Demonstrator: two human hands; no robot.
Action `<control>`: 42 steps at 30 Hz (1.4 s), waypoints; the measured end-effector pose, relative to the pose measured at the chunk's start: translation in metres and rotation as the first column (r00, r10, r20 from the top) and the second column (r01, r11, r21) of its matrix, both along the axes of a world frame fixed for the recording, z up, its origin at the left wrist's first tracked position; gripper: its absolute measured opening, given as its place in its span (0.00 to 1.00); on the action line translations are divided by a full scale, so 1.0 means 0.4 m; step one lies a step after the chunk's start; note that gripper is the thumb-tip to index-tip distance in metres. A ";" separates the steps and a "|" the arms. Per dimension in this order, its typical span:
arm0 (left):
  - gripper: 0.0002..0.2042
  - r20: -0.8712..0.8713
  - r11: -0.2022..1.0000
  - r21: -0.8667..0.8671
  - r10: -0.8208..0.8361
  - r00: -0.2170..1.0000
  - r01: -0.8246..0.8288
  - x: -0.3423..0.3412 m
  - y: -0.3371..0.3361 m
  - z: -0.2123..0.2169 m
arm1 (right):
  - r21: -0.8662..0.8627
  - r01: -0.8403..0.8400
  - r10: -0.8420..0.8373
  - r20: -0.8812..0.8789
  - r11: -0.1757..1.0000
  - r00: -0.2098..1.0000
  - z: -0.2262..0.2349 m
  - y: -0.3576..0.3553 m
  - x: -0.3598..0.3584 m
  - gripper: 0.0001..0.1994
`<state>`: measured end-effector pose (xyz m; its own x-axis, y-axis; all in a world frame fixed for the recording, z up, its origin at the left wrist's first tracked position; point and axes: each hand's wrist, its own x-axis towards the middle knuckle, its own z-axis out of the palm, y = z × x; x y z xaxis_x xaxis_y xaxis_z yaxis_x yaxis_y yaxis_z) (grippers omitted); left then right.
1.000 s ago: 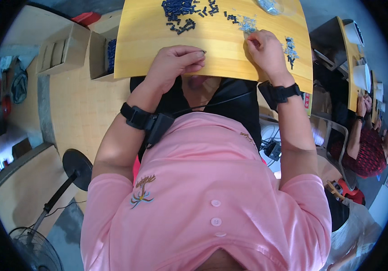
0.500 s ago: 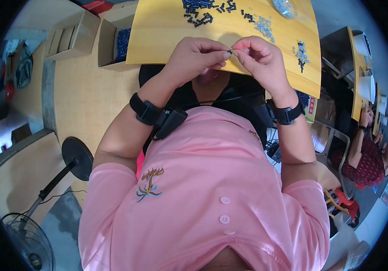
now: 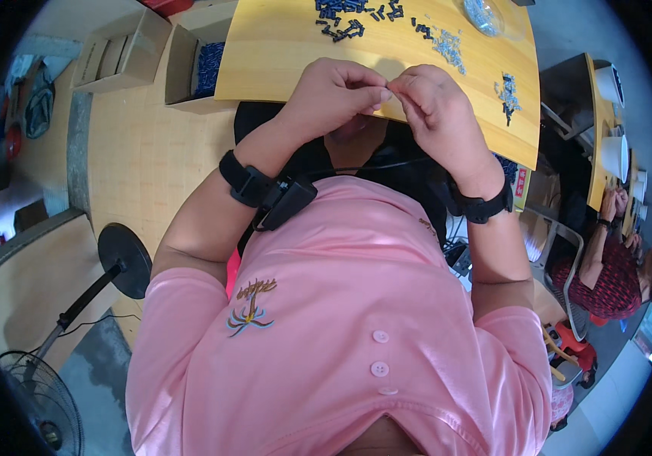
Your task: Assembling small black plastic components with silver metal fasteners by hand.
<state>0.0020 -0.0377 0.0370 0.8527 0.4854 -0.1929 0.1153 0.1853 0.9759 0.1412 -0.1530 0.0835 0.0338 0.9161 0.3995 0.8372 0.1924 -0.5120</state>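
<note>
My left hand and my right hand meet over the near edge of a yellow wooden table. Both are closed in a pinch, thumb against forefinger, with the fingertips touching or nearly so. Whatever sits between them is too small and covered to make out. Beyond my hands lie a heap of small black parts and, to its right, a scatter of tiny clear pieces. Nearer my right hand is a little pile of mixed clear and black pieces.
A round clear dish of small pieces stands at the far right. Left of the table are a carton of dark blue parts and another cardboard box. A fan stands lower left; another person sits at the right.
My right hand has turned inward, its fingers curling closer over the pinch. The small black piece that showed at my left fingertips is now hidden. The view has shifted slightly.
</note>
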 end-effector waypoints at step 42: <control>0.09 0.057 0.918 -0.337 0.239 0.969 -0.206 -0.011 0.067 -0.075 | -0.209 0.402 -0.414 -0.017 0.892 0.910 -0.142 0.259 0.185 0.09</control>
<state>-0.0026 -0.0108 0.0069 0.7520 0.5886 -0.2966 -0.0560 0.5054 0.8611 0.2150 -0.0494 0.0267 0.4394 0.8760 0.1990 0.7872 -0.2688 -0.5550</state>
